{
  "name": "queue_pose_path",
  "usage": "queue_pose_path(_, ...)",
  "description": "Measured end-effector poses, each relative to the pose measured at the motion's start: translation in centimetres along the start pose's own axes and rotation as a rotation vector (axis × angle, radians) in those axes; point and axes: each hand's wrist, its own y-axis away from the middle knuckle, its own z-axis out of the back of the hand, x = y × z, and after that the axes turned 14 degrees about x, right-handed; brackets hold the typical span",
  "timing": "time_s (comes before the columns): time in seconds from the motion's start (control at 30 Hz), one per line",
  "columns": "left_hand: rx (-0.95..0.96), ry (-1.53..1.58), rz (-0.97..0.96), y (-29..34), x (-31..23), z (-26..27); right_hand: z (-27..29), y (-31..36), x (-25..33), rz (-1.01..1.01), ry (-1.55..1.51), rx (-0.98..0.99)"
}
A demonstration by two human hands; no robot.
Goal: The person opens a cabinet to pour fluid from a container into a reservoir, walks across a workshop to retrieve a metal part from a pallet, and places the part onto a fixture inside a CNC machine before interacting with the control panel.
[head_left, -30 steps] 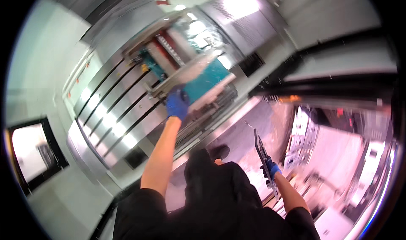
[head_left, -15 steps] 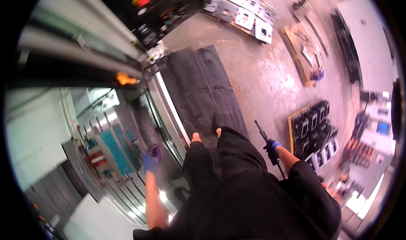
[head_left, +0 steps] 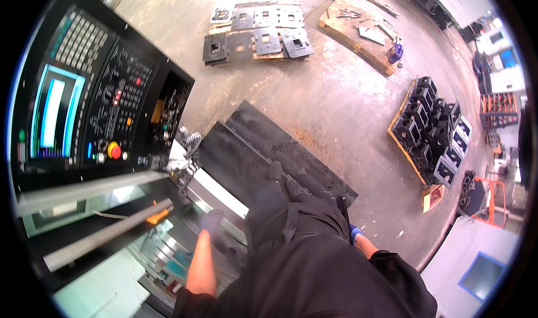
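Observation:
My left hand (head_left: 212, 221), in a blue-purple glove, is smeared by motion beside the machine's pale metal sill (head_left: 219, 192); its fingers cannot be made out. My right hand (head_left: 354, 233), gloved in blue, is low by my right thigh and mostly hidden by my clothing. It grips a long, thin black tool (head_left: 341, 207), whose upper end sticks up past my leg. The tool's exact kind does not show. Left of me stands the machine's control panel (head_left: 101, 94), with a lit screen, rows of keys and a red stop button (head_left: 114, 150).
Black mats (head_left: 269, 144) lie underfoot. Ahead, a pallet (head_left: 256, 58) carries flat metal plates; another wooden pallet (head_left: 358, 40) holds loose pieces and a purple item. Black housings (head_left: 423, 122) fill a pallet on the right. An orange handle (head_left: 159, 214) sits on the machine door.
My view has swung left, bringing the control panel fully into sight. My right hand and the black tool have come closer to my leg. My left hand has moved nearer the sill.

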Motion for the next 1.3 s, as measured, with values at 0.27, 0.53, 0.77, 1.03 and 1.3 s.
queue_pose_path(0.27, 0.302, -0.438, 0.336, -14.6, -7.8, 7.4, -4.3, -5.3, 2.9, 0.289, -0.257, -0.043)
queue_pose_path(0.53, 0.015, 0.312, 0.247, -28.3, -16.4, 8.3, -7.9, -9.6, 9.6, 0.210, -0.319, -0.043)
queue_pose_path(0.77, 0.227, -0.109, 0.557, -40.0, -10.0, 5.7, -7.5, -18.9, 20.4, 0.125, -0.228, 0.033)
queue_pose_path(1.03, 0.318, -0.295, 0.405, -53.5, -17.0, 5.2, -5.8, -23.0, 33.5, 0.148, -0.167, -0.022)
queue_pose_path(1.3, 0.237, -0.318, 0.272, -75.1, -17.0, 6.6, -8.0, -29.4, 46.6, 0.179, -0.155, -0.041)
